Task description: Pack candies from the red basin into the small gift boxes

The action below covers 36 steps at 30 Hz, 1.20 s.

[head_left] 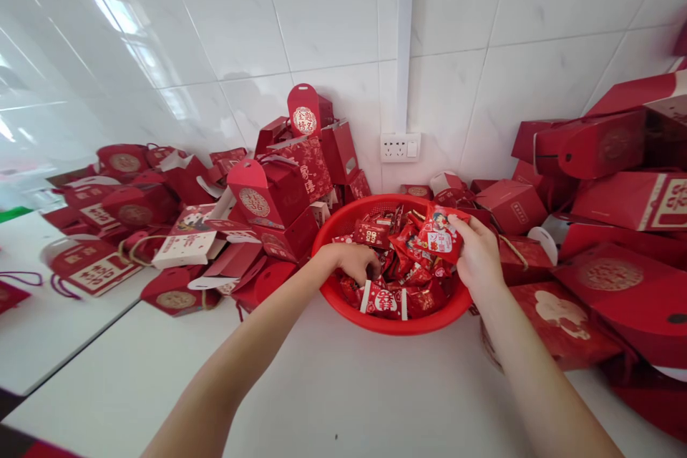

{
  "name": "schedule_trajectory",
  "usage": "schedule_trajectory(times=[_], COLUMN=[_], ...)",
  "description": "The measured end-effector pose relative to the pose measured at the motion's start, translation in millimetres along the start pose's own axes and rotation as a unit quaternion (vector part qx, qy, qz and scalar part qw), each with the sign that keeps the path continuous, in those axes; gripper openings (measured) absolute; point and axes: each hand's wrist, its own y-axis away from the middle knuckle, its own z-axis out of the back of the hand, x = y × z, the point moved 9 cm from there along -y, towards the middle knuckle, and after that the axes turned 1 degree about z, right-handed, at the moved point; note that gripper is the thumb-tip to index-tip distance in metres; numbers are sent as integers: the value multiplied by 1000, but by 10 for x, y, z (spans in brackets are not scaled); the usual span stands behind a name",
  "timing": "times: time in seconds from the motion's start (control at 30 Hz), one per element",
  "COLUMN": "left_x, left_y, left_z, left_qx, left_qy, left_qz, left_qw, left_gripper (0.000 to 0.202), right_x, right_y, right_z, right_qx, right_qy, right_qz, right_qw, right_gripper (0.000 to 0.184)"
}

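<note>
sweet packet (441, 235) in right hand (479, 256)

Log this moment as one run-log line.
left hand: in red basket, among candy packets | right hand: holding red packet over basket | around: red gift boxes

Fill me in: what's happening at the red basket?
A person works with both bare hands at a red basket on a white counter. The right hand holds a red packet raised over the basket. The left hand is down among the loose packets inside; whether its grip has closed on one is hidden. Red gift boxes are piled on both sides against the tiled wall.
</note>
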Motion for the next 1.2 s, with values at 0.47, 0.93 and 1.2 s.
schedule_trajectory(times=[0.47,0.93,1.2], left_x=[-31,158,265], left_y=[-3,177,358], left_z=[-41,395,680], left_qx=[19,-194,-368], left_qy=[-28,168,301], left_qz=[34,-7,-43], left_qw=[999,966,879], left_gripper=[15,13,34], right_x=[-8,-4,-4], right_y=[11,6,-2], right_z=[-12,-12,-24], right_qx=[5,11,20], right_qy=[-1,5,6], right_qz=[-6,-1,9], right_qw=[1000,1000,1000], right_gripper=[30,32,31])
